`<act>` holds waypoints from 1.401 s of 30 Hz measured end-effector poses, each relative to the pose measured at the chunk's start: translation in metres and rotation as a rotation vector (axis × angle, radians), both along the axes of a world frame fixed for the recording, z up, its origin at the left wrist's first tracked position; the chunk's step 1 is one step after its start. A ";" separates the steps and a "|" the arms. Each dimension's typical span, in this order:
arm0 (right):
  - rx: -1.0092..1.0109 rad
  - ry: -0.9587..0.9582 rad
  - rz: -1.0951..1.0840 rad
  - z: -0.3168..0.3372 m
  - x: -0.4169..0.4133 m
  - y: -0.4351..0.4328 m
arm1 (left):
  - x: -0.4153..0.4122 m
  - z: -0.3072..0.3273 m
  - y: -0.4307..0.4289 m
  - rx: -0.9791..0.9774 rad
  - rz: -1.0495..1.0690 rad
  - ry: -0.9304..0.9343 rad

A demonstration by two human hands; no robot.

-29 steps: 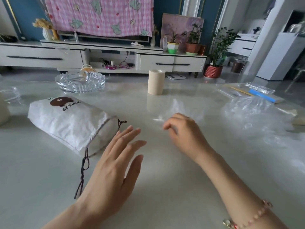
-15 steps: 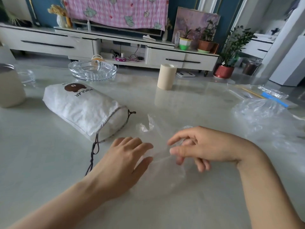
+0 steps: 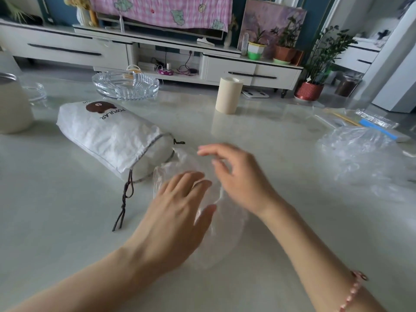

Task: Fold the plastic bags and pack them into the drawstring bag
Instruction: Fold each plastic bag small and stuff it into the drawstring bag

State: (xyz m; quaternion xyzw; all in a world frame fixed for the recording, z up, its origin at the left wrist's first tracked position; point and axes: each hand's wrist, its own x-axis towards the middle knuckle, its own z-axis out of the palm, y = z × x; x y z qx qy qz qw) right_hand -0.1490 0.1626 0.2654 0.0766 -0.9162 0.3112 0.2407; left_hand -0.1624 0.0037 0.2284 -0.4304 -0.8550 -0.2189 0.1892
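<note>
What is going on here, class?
A person handles a clear thin plastic bag on the pale glossy table. The left hand presses it flat; the right hand is over its far end, too blurred to show a grip. The white crinkled drawstring bag lies beside it, and a heap of clear plastic bags sits to the right.

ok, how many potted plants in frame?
3. Green-and-white pot and terracotta pot on the TV cabinet, red ribbed pot on the floor right of it. Foliage at the top-left edge may be a fourth, pot hidden.
</note>
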 end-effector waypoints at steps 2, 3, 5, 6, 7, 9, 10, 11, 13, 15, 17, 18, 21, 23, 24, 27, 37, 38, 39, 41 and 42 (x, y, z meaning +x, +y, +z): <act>0.099 -0.192 0.077 -0.013 -0.007 -0.002 | -0.001 -0.005 0.002 -0.261 0.096 -0.122; 0.160 -0.277 0.080 -0.015 -0.007 0.000 | -0.004 -0.008 0.001 -0.333 0.130 -0.190; 0.378 -0.480 0.035 -0.014 -0.003 0.005 | -0.009 -0.009 -0.003 -0.414 0.130 -0.265; 0.479 -0.584 -0.010 -0.012 0.001 0.008 | -0.012 -0.009 -0.006 -0.433 0.114 -0.262; 0.530 -0.673 -0.066 -0.008 0.005 0.009 | -0.015 -0.010 -0.007 -0.451 0.091 -0.252; 0.568 -0.770 -0.171 -0.002 0.013 0.011 | -0.023 -0.011 -0.013 -0.433 0.013 -0.262; 0.587 -0.774 -0.218 0.000 0.015 0.014 | -0.027 -0.012 -0.016 -0.395 -0.038 -0.291; 0.603 -0.748 -0.259 0.002 0.016 0.016 | -0.030 -0.010 -0.018 -0.334 -0.096 -0.310; 0.572 -0.649 -0.331 0.006 0.018 0.022 | -0.029 -0.004 -0.018 -0.123 -0.216 -0.318; 0.410 -0.528 -0.380 0.011 0.020 0.029 | -0.019 0.004 -0.018 0.038 -0.281 -0.338; 0.244 -0.381 -0.362 0.018 0.021 0.038 | -0.009 0.005 -0.016 0.017 -0.306 -0.353; 0.140 -0.339 -0.318 0.022 0.020 0.043 | -0.008 0.001 -0.015 -0.021 -0.305 -0.309; -0.258 -0.498 0.022 0.035 0.029 0.049 | -0.014 -0.007 -0.014 -0.002 -0.303 -0.233; -0.239 -0.721 0.188 0.035 0.032 0.054 | -0.020 -0.006 -0.014 0.101 -0.296 -0.279; -0.148 -0.796 0.201 0.031 0.033 0.055 | -0.021 -0.003 -0.013 0.147 -0.290 -0.313; -0.018 -0.720 0.081 0.018 0.024 0.056 | -0.021 0.003 -0.014 0.272 -0.238 -0.334; -0.295 -0.599 -0.166 0.010 0.019 0.066 | -0.030 0.004 -0.015 0.410 -0.003 -0.644; -0.253 -0.615 -0.189 0.009 0.018 0.065 | -0.030 0.003 -0.014 0.452 0.035 -0.673; -0.213 -0.635 -0.201 0.007 0.018 0.062 | -0.030 0.003 -0.013 0.478 0.072 -0.695; -0.127 -0.659 -0.200 0.002 0.014 0.056 | -0.029 0.002 -0.013 0.447 0.146 -0.637; -0.083 -0.662 -0.198 -0.002 0.012 0.053 | -0.029 0.000 -0.013 0.397 0.197 -0.572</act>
